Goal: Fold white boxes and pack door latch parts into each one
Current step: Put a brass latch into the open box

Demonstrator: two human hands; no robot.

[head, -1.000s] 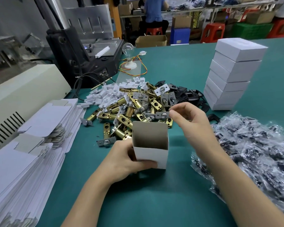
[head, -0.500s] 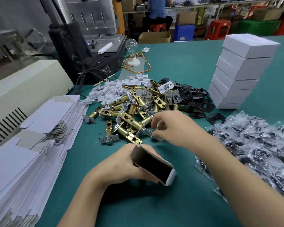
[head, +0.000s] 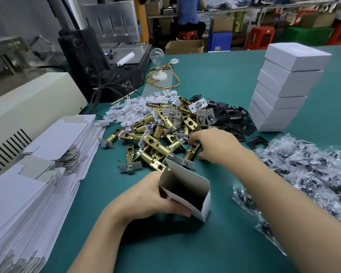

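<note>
Reaching farther forward, right hand (head: 215, 146), fingers (head: 194, 137) curled round brass latch (head: 191, 152), left hand (head: 146, 196) still gripping white box (head: 185, 183)

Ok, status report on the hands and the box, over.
Left hand grips the open white box, tilted, mouth up. Right hand curls round a brass latch in the latch pile. Nothing seen inside box. Nothing between latch and box.

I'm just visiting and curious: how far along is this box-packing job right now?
Done: a stack of closed white boxes stands far right. In hand: the left hand holds an open box while the right hand grips a brass latch in the latch pile. Left to do: many latches, black plates, bagged parts and a thick stack of flat box blanks.
</note>
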